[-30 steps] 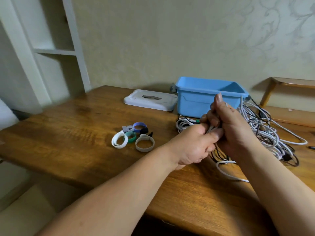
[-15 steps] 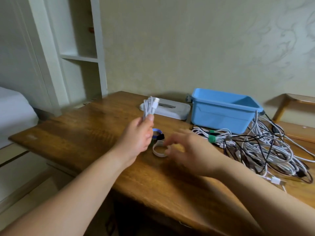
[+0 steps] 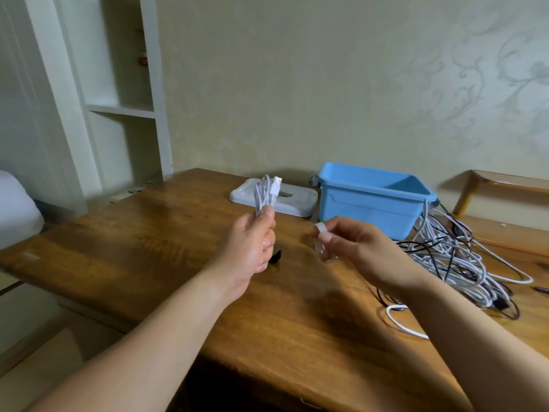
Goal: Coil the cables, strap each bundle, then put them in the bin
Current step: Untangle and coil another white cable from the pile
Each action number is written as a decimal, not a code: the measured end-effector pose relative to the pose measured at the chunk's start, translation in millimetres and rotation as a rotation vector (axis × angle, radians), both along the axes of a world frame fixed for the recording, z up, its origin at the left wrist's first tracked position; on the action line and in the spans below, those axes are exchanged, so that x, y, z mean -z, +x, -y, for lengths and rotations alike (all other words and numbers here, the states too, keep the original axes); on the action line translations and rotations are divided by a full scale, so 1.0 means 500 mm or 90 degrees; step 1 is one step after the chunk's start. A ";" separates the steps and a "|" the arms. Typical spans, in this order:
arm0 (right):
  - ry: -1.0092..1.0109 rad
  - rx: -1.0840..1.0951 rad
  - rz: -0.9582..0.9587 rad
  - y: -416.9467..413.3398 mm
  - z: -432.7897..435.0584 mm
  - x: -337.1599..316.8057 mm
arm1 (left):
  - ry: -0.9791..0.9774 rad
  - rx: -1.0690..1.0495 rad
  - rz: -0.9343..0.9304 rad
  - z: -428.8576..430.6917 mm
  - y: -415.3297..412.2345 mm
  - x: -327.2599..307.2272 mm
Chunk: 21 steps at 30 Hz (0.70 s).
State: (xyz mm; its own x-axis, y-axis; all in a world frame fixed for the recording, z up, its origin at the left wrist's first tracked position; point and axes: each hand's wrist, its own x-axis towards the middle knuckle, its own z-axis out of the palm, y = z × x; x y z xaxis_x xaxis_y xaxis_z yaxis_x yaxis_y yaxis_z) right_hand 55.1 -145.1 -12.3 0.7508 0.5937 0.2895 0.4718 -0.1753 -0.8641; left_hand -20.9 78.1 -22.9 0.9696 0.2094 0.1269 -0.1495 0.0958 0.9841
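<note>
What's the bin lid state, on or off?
Off. The white lid lies flat on the table just left of the blue bin, whose open top shows its inside walls.

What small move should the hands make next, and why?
Probably bring the white strap in the right hand across to the coiled white cable gripped upright in the left hand and wrap it round: the bundle shows no strap yet, and the two are apart.

The white strap (image 3: 320, 229) is now pinched in the fingers (image 3: 341, 226) of the right hand (image 3: 367, 252) and raised off the worktop (image 3: 148, 248). The coiled cable (image 3: 263, 194) is held upright by the left hand (image 3: 252, 248) alone, carried clear of the cable pile (image 3: 445, 257).
</note>
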 end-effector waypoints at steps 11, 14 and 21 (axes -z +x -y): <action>0.371 0.040 -0.283 0.039 0.083 0.015 | 0.057 0.197 0.027 0.182 0.129 0.007; 0.387 0.022 -0.314 0.043 0.084 0.013 | 0.052 0.209 0.045 0.194 0.136 0.018; 0.353 0.035 -0.324 0.038 0.070 0.024 | 0.035 0.184 0.034 0.185 0.137 0.020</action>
State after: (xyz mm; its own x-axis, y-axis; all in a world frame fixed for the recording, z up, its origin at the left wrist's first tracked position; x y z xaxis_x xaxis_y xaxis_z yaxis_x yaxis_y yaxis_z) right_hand 74.3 -180.2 -24.2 0.8959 0.4202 0.1443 -0.0063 0.3367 -0.9416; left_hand 47.3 -14.5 -33.1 0.9795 -0.0827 0.1834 -0.1761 0.0891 0.9803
